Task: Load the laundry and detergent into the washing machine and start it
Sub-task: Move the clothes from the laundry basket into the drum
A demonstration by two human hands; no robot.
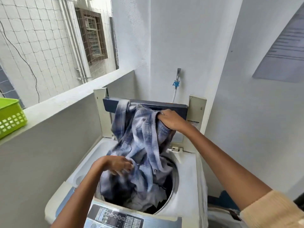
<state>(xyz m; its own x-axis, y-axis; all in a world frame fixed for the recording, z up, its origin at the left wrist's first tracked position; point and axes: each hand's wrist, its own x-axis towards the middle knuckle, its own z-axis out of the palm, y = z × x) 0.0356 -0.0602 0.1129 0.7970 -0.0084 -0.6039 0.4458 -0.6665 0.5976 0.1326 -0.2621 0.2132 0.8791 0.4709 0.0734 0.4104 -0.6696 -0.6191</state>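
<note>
Gripping top of checked shirt (139, 142) (blue and white) w/ R hand (171, 120), fingers curled tight into the cloth, up high just in front of raised lid (110, 106) of washing machine (185, 170). Clutching lower part of same shirt w/ L hand (115, 164), fingers bunched round a fold. Blurred there, so exact grip hard to read. Stretched betw. both hands, hanging over the open drum, btm end already down inside, on top of other clothes (148, 201), pale and dark pieces mixed. Looking down from front of machine, w/ control panel (115, 218) at btm edge of view. Beige sleeve (271, 211) on R arm, pushed well back from wrist. L arm bare as far as visible. Off to the L, sitting on grey ledge (65, 99): green slotted basket (11, 116), well apart from machine, contents not visible. On wall behind lid: tap (178, 74) w/ blue fitting and white hose running down.
</note>
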